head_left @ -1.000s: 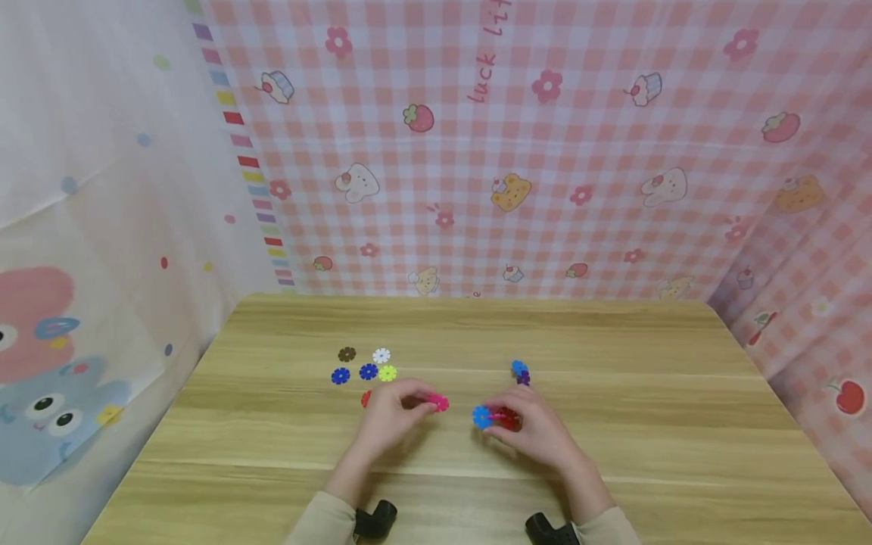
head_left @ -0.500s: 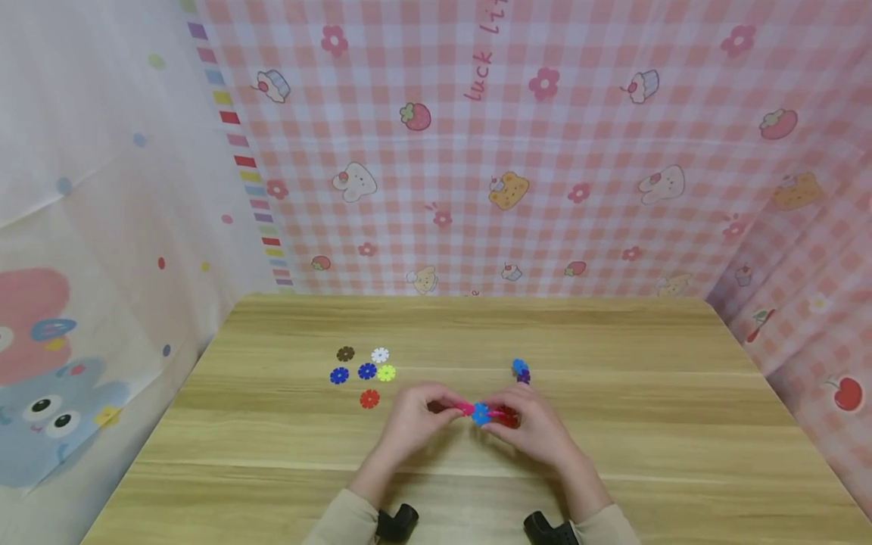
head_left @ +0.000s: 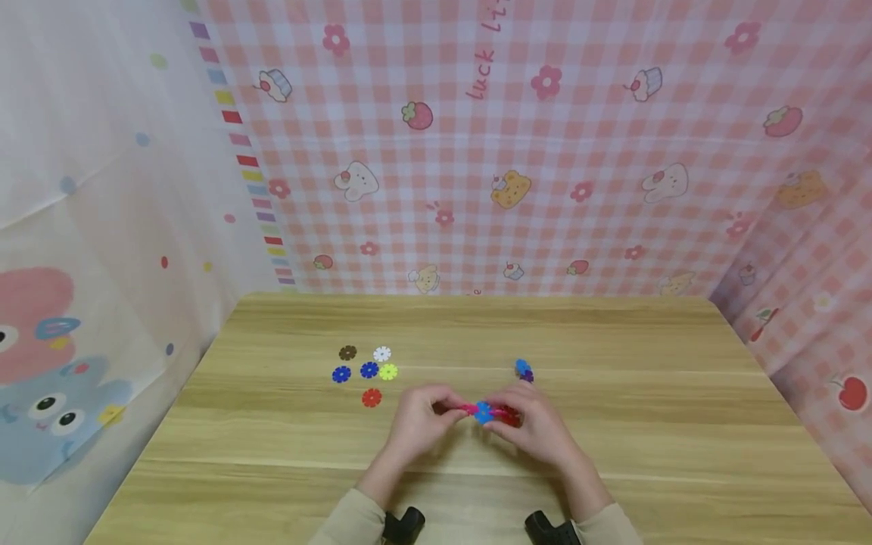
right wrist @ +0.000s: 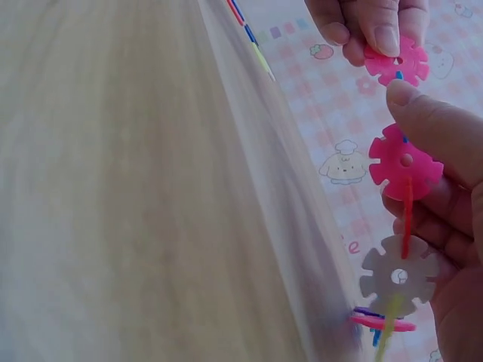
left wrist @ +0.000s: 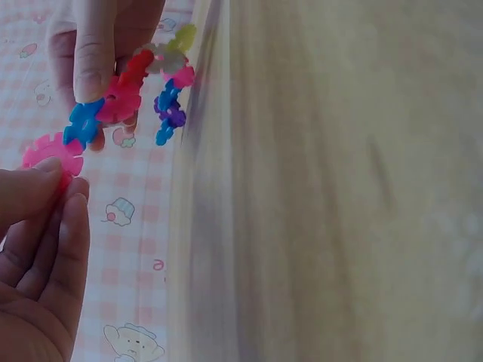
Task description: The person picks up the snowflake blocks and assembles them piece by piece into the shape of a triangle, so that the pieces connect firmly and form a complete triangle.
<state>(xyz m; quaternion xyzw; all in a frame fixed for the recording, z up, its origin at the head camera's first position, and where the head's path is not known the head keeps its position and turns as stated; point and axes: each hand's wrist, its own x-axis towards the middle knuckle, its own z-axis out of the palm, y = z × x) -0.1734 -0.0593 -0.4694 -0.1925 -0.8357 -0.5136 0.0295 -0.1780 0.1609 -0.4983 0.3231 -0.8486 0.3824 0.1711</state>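
Above the table, my left hand (head_left: 418, 416) pinches a pink notched disc (left wrist: 56, 151), a snowflake-type linking piece, between thumb and fingers. Its edge meets the blue disc (left wrist: 84, 123) at the near end of a chain of linked discs. My right hand (head_left: 534, 424) grips that chain near the blue disc and a second pink disc (right wrist: 396, 160). Further along come a red disc (left wrist: 137, 68), a whitish disc (right wrist: 377, 264) and a yellow one (left wrist: 185, 38). A branch with pink, blue and purple discs (left wrist: 175, 115) hangs off the chain's far part.
Loose discs lie flat on the wooden table (head_left: 647, 424) to the left: brown (head_left: 347, 353), white (head_left: 382, 353), yellow (head_left: 388, 372), red (head_left: 372, 397) and two blue ones (head_left: 341, 374). A checked cloth (head_left: 477, 151) hangs behind the table.
My left hand has moved right, bringing the pink disc against the blue disc at the chain's end. The loose red disc is now uncovered. My right hand has stayed nearly still.
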